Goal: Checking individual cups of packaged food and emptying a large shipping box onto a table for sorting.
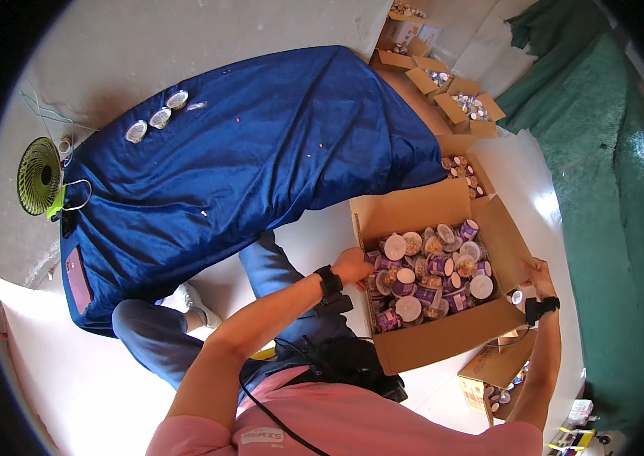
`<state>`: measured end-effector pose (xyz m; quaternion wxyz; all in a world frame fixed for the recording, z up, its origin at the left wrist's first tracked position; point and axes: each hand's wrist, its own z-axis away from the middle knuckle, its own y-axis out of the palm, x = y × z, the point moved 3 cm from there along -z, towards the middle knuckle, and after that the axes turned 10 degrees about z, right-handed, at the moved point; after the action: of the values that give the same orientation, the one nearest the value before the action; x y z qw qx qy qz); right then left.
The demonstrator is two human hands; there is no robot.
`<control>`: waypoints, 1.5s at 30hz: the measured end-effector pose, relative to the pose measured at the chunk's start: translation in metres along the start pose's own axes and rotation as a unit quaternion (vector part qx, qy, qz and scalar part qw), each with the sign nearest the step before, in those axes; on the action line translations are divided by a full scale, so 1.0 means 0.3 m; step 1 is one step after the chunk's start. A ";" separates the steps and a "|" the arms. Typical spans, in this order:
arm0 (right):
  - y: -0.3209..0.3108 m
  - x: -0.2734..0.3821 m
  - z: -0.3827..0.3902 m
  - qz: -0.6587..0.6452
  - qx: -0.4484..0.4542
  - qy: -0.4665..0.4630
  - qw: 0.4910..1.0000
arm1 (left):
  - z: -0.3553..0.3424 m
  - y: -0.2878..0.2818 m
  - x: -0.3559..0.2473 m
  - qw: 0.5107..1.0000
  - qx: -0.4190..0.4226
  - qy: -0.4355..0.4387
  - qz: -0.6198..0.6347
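Observation:
An open cardboard box [443,334] stands at my right side, its flaps folded outward. Inside lies a heap of small plastic cups [428,266] with white or clear lids, many wrapped in purple. My left hand [353,267] grips the box's left edge, the fingers partly hidden behind the cardboard. At the opposite side, my right hand [541,280] holds the right flap between thumb and fingers. A small white-lidded cup [517,297] shows just below that hand, outside the box. Both wrists wear black bands with small devices.
A blue cloth [261,144] covers the table, carrying three lidded cups [160,117] and a phone [78,277]. A green fan [39,177] stands at its left end. More cup-filled cartons [474,108] line the far right; another carton [496,365] sits behind. Green fabric [603,197] hangs at right.

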<state>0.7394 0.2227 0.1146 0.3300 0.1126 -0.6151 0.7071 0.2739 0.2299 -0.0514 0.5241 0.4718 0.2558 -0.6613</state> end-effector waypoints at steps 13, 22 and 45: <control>-0.274 -0.105 0.167 -0.012 -0.036 -0.009 0.999 | 0.255 0.093 -0.274 0.994 0.071 0.072 -0.037; -0.431 0.130 0.340 0.020 -0.167 -0.093 0.981 | 0.536 0.079 -0.494 0.987 0.032 0.140 -0.065; -0.077 0.214 0.545 0.049 -0.155 -0.196 0.967 | 0.645 -0.111 -0.234 0.970 0.031 0.230 -0.074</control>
<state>0.6646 0.0901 0.2048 0.1814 0.1657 -0.7746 0.5828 0.1744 0.1109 0.0880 0.3854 0.6072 0.3832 -0.5795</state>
